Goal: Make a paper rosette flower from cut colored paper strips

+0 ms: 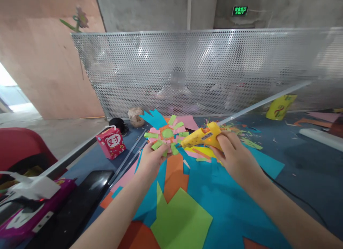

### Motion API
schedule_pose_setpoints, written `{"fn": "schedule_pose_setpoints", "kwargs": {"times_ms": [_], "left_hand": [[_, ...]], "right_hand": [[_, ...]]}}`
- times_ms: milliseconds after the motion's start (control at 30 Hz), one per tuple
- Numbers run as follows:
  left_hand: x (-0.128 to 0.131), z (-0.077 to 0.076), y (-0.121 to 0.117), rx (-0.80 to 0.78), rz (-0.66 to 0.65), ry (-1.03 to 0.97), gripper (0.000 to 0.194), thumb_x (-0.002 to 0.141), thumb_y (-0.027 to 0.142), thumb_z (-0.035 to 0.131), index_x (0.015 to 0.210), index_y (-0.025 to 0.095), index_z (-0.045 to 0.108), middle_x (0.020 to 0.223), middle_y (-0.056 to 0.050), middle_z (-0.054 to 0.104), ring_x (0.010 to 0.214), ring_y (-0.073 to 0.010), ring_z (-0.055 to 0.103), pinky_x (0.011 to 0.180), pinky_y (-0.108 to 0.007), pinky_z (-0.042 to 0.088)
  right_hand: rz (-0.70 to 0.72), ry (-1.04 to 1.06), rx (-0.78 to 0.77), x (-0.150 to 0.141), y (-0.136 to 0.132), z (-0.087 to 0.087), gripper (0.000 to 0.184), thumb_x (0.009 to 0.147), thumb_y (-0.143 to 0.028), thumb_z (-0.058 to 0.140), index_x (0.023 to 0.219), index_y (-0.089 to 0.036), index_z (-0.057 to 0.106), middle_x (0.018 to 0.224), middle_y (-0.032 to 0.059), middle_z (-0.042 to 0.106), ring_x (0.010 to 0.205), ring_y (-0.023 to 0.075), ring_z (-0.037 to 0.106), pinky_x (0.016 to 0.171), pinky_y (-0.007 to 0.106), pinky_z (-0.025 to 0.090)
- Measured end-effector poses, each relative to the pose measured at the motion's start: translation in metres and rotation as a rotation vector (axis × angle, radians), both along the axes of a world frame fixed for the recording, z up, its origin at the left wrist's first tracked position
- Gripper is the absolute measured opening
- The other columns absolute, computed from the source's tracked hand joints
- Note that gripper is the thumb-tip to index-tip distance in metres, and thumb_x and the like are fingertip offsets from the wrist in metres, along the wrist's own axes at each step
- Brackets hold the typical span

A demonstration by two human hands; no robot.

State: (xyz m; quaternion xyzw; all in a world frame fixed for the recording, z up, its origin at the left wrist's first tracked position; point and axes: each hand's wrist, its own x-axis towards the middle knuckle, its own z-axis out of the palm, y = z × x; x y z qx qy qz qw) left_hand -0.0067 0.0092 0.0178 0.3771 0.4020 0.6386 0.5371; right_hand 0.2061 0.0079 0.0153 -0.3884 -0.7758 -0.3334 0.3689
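Note:
My left hand (154, 157) pinches the lower left edge of a paper flower (168, 134) with a round green centre and pink, green and orange looped strips. In my right hand (232, 152) is a yellow hot glue gun (205, 136), a small orange light glowing on its side. Its nozzle points left, at or very near the flower's lower right strips; whether it touches I cannot tell. A long clear glue stick (264, 103) juts from the gun's back. Below the hands lie blue paper (227, 202), an orange strip (175, 175) and green paper (183, 218).
A red box (111, 142), a black phone (92, 195) and a purple power strip (57, 195) with a white plug are at left. Clear glue sticks (128, 158) lie nearby. A perforated metal screen (160, 63) stands behind. The gun's black cord (294, 195) trails right. A yellow pouch (280, 108) stands at right.

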Motion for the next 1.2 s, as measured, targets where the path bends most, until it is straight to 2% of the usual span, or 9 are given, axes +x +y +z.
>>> {"fn": "schedule_pose_setpoints", "kwargs": {"times_ms": [133,267,600,800,967,1200], "left_hand": [[-0.0005,0.0007,-0.0005,-0.005,0.011,-0.003,0.026,0.056,0.019,0.071,0.077,0.010,0.060,0.074,-0.005,0.064,0.066,-0.0137,0.060,0.063,-0.027,0.051],[-0.0007,0.0018,-0.0013,-0.004,0.020,-0.007,0.028,0.056,0.020,0.071,0.079,0.010,0.059,0.078,-0.007,0.065,0.070,-0.0156,0.061,0.068,-0.031,0.051],[-0.0037,-0.0036,0.0032,0.005,0.031,0.006,0.030,0.054,0.021,0.073,0.078,0.009,0.059,0.077,-0.007,0.064,0.071,-0.0166,0.060,0.069,-0.033,0.051],[-0.0032,-0.0035,0.0035,-0.002,0.024,0.004,0.029,0.054,0.022,0.073,0.077,0.009,0.060,0.072,-0.005,0.063,0.067,-0.0140,0.059,0.066,-0.030,0.050],[-0.0011,-0.0028,0.0024,-0.009,0.010,0.017,0.029,0.054,0.022,0.074,0.076,0.009,0.061,0.068,-0.004,0.062,0.062,-0.0119,0.058,0.061,-0.026,0.050],[0.0006,-0.0041,0.0030,-0.023,0.009,0.020,0.030,0.051,0.023,0.075,0.074,0.009,0.062,0.065,-0.004,0.062,0.059,-0.0115,0.058,0.059,-0.026,0.050]], "right_hand": [[-0.015,0.008,0.016,0.0041,0.0006,0.0016,0.013,0.083,-0.018,0.041,0.096,-0.017,0.042,0.092,0.0139,0.052,0.087,0.0247,0.055,0.061,0.033,0.050],[-0.005,0.016,0.026,0.0052,-0.0006,0.0034,0.012,0.083,-0.018,0.041,0.095,-0.017,0.042,0.091,0.0133,0.052,0.086,0.0244,0.055,0.058,0.031,0.049],[-0.025,0.005,-0.062,0.0055,-0.0044,0.0003,0.016,0.084,-0.015,0.039,0.099,-0.017,0.043,0.099,0.0141,0.050,0.096,0.0258,0.052,0.063,0.033,0.048],[-0.006,0.023,-0.024,0.0045,-0.0037,0.0036,0.015,0.083,-0.015,0.041,0.098,-0.016,0.043,0.096,0.0148,0.052,0.091,0.0253,0.054,0.059,0.031,0.048],[0.000,-0.009,0.000,0.0013,-0.0034,0.0023,0.018,0.081,-0.014,0.045,0.099,-0.013,0.041,0.098,0.0164,0.051,0.093,0.0259,0.052,0.062,0.031,0.050],[-0.003,0.004,0.008,-0.0007,-0.0032,0.0052,0.012,0.083,-0.019,0.044,0.093,-0.014,0.042,0.092,0.0161,0.051,0.089,0.0250,0.053,0.059,0.031,0.050]]}}
